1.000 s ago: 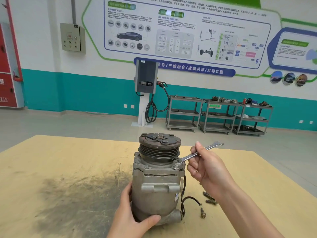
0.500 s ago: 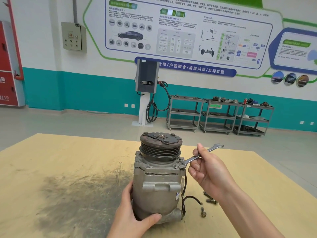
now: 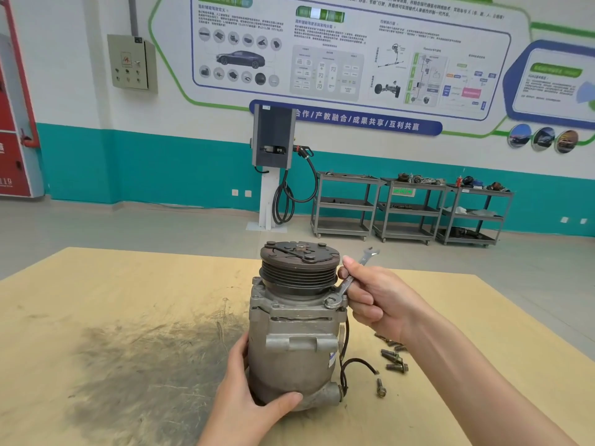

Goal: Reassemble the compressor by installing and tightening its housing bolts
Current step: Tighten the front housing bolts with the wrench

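Workshop desk (image 3: 128, 300): compressor (image 3: 294, 329) upright, left hand (image 3: 248, 410) grasping its base; right hand (image 3: 375, 297) grips wrench (image 3: 349, 281), shaft angling up-right from housing bolt (image 3: 331, 301); spare bolts (image 3: 394, 360) lie right.

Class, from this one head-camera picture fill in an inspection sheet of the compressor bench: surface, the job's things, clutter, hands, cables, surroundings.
Surface: pale wooden table, a dark smudge left of the work.
Job's things: compressor upright, pulley on top; wrench seated on a housing bolt at the upper right flange; loose bolts lying to its right.
Clutter: nothing seen.
Hands: left hand grips the compressor's lower body; right hand holds the wrench shaft, fingers curled round it.
Cables: black wire loops from the compressor's right side onto the table.
Surroundings: charging post, three grey carts, wall posters.
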Motion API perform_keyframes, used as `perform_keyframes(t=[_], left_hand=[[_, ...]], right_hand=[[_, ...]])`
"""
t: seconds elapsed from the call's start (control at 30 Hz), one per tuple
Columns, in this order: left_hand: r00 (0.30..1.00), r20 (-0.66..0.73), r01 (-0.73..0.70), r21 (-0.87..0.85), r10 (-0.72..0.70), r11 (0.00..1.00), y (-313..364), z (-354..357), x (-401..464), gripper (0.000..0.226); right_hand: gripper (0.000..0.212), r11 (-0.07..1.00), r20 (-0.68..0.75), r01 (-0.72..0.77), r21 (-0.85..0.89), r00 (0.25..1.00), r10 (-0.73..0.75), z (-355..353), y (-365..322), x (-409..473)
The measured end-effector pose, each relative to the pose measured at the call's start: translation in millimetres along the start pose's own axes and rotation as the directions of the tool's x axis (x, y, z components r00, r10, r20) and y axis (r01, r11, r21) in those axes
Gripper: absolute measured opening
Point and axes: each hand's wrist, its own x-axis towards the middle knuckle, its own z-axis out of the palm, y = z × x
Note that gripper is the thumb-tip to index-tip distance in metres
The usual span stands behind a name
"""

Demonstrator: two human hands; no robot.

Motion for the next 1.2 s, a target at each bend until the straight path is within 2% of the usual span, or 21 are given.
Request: perform_keyframes(t=[0.1, 0.17, 0.27, 0.33, 0.43, 0.53, 0.63, 0.7, 0.87, 0.97, 1.03, 1.13, 1.2], left_hand=[[1.0, 0.002, -0.006, 0.003, 0.006, 1.0, -1.2, 0.5, -0.6, 0.12], [1.0, 0.003, -0.006, 0.002, 0.006, 1.0, -2.8, 0.5, -0.4, 0.121], [1.0, 0.008, -0.01, 0.011, 0.01, 1.0, -5.5, 1.0, -0.5, 0.113], [1.0, 0.008, -0.01, 0.012, 0.01, 1.0, -6.7, 1.2, -0.3, 0.109], [1.0, 0.002, -0.006, 0.011, 0.006, 1.0, -8.3, 1.1, 0.5, 0.111], [1.0, -0.003, -0.01, 0.02, 0.01, 1.0, -9.2, 1.9, 1.6, 0.111], [1.0, -0.003, -0.005, 0.022, 0.005, 1.0, -9.8, 2.4, 2.5, 0.11], [1.0, -0.009, 0.006, 0.022, -0.006, 1.0, -10.7, 2.1, 3.3, 0.11], [0.999, -0.019, 0.028, 0.061, -0.027, 0.998, -9.1, 0.9, 4.0, 0.11], [0.999, -0.004, 0.052, 0.033, -0.052, 0.998, -7.7, 1.2, 3.9, 0.115], [0.999, -0.003, 0.045, 0.031, -0.045, 0.998, -7.7, 1.2, 3.9, 0.116], [0.999, -0.014, 0.032, 0.032, -0.031, 0.999, -8.6, 1.8, 3.3, 0.102], [1.0, -0.012, 0.015, 0.03, -0.015, 0.999, -8.2, 1.8, 2.3, 0.106]], right_hand=[[0.032, 0.998, -0.094, 0.066, 0.016, 0.993, -0.065, 3.4, 10.5, -6.8], [0.035, 0.975, -0.227, 0.221, 0.002, 0.95, -0.215, 9.3, 26.3, -14.0], [0.039, 0.862, -0.385, 0.496, -0.1, 0.78, -0.493, 20.7, 47.5, -28.2], [0.037, 0.776, -0.387, 0.599, -0.198, 0.68, -0.623, 27.1, 52.7, -37.4], [0.033, 0.594, -0.255, 0.665, -0.453, 0.542, -0.801, 32.2, 53.1, -46.3], [0.025, 0.214, 0.044, 0.622, -0.753, 0.372, -0.927, 36.3, 50.9, -50.6], [0.032, -0.157, 0.311, 0.448, -0.88, 0.295, -0.903, 41.9, 49.1, -54.9], [0.035, -0.244, 0.366, 0.379, -0.893, 0.293, -0.883, 48.3, 47.1, -57.4], [0.034, -0.133, 0.281, 0.35, -0.927, 0.415, -0.866, 62.2, 36.2, -62.1], [0.019, -0.117, 0.264, 0.308, -0.944, 0.493, -0.829, 67.4, 33.6, -65.0], [0.011, -0.089, 0.255, 0.299, -0.95, 0.58, -0.774, 72.9, 33.6, -65.9], [0.016, -0.114, 0.254, 0.263, -0.958, 0.596, -0.762, 77.9, 31.4, -64.8], [0.009, -0.064, 0.23, 0.288, -0.955, 0.59, -0.774, 78.0, 32.8, -63.2]])
